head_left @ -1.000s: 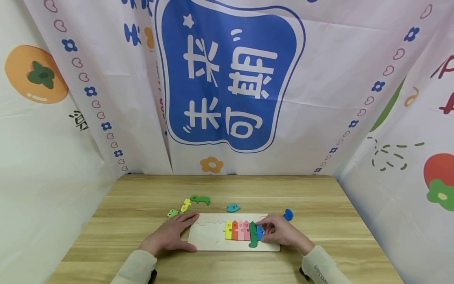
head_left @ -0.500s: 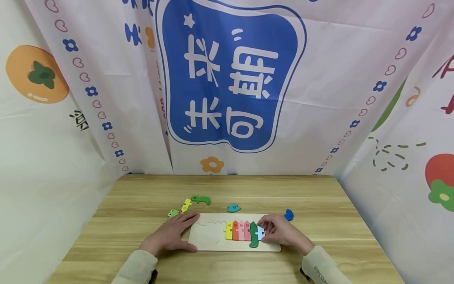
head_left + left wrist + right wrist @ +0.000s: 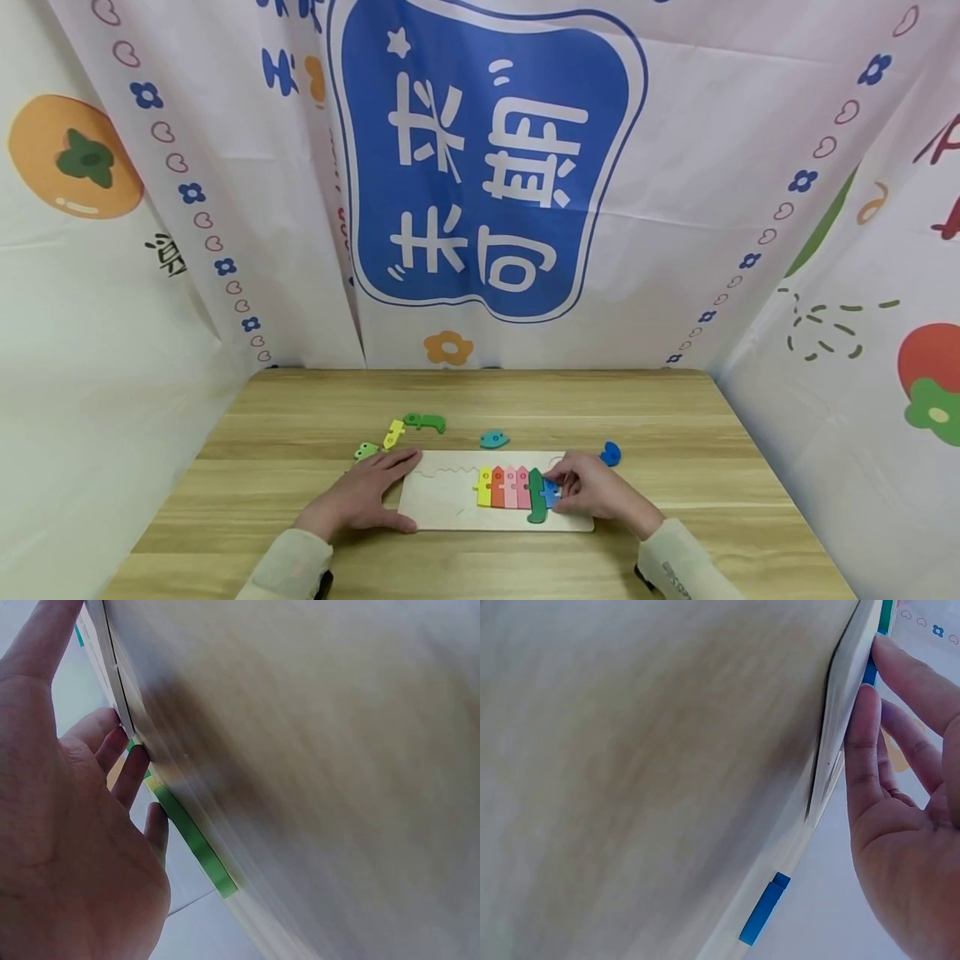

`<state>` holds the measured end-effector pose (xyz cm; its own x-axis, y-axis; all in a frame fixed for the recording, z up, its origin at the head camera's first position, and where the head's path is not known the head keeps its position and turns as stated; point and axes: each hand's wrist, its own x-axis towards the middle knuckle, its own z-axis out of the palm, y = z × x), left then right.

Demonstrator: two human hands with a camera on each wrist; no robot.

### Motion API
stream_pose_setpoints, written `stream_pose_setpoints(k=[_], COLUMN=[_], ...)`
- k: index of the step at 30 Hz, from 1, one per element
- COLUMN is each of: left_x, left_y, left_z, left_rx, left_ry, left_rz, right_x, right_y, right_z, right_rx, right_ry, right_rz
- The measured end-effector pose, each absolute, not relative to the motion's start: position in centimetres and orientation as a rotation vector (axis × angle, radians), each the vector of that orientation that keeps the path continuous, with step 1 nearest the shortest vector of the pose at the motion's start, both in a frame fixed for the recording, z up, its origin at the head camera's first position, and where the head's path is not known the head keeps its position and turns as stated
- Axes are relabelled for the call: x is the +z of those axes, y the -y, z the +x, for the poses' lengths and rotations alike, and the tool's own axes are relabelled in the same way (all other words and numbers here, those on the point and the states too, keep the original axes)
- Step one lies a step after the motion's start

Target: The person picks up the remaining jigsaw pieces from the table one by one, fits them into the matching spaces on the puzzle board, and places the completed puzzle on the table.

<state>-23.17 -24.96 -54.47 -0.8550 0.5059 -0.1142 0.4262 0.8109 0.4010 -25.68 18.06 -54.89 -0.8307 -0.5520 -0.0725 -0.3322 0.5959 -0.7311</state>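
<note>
"Puzzle board (image 3: 438, 500): what are the hands doing there?"
"Left hand (image 3: 369, 492) rests on its left end, thumb spread wide from the fingers. Right hand (image 3: 594, 485) pinches a blue piece (image 3: 551, 493) over its right end, thumb against fingertip."
"Next to that?"
"Toward the board's middle, a dark green piece (image 3: 537, 498), two pink pieces (image 3: 522, 492), a red-orange piece (image 3: 497, 492), a yellow piece (image 3: 484, 492)."
"Loose ones?"
"A teal piece (image 3: 493, 439) and a long green piece (image 3: 427, 423) beyond its far edge; a dark blue piece (image 3: 611, 454) near its far right corner."
</note>
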Motion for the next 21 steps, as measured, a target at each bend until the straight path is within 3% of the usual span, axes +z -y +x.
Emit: stream_pose_setpoints(k=[21], left_x=[-54.27], left_y=[24.74], left_z=[-22.91], left_rx=[0.54], left_ry=[-2.795], left_rz=[0.72], right_x=[-54.91], right_y=[-17.99], right_z=[-25.72], right_rx=[-1.056], right_ry=[-2.559], right_rz=[-0.702])
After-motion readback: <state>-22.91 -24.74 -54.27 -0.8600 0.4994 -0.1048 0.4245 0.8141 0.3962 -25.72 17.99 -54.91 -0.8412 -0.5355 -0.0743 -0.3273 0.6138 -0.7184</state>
